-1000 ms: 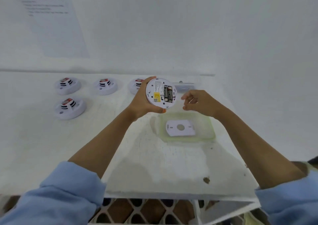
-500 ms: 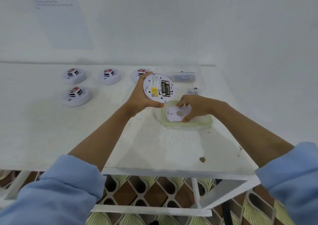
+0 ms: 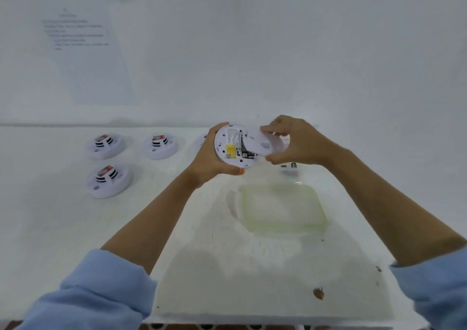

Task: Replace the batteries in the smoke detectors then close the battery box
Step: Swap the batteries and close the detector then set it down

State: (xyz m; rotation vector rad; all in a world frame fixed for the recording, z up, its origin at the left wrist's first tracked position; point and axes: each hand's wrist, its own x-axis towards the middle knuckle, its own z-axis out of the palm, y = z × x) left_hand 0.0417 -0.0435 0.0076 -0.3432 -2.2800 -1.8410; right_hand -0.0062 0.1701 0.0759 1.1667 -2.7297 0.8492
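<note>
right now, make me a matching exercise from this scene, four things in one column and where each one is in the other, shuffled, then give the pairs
Things
1. open smoke detector
2. round back cover
3. green tray
4. paper sheet

Places
a. on the wall
b. gripped in the left hand
c. flat on the table
d. pinched in the right hand

Pairs: 1-b, 2-d, 3-c, 4-a
</note>
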